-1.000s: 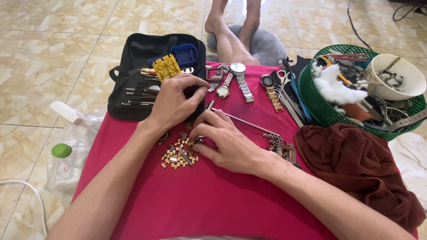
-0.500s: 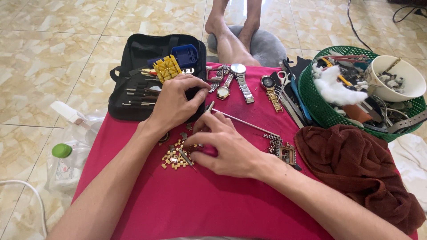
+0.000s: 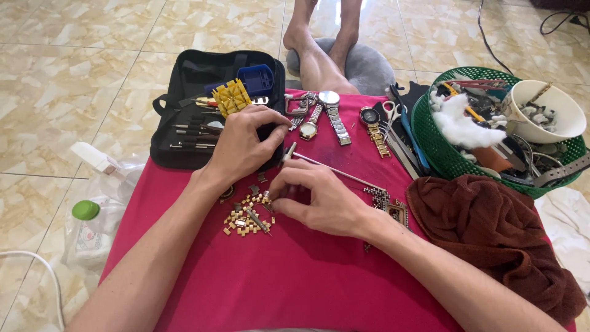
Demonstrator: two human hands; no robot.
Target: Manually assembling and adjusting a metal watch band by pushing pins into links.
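Since a moment ago the right hand (image 3: pixel 319 200) has slid leftward, its fingertips now pinching at the pile of gold watch links (image 3: pixel 247 216), which is lying on the red cloth (image 3: pixel 295 276) covering the counter. Left hand (image 3: pixel 243 144) is curling, fingers bent, over the black tool case (image 3: pixel 196 110). Lying beyond: wristwatches (image 3: pixel 326 117), thin metal rod (image 3: pixel 335 170), green basket (image 3: pixel 442 147), brown towel (image 3: pixel 491 227).
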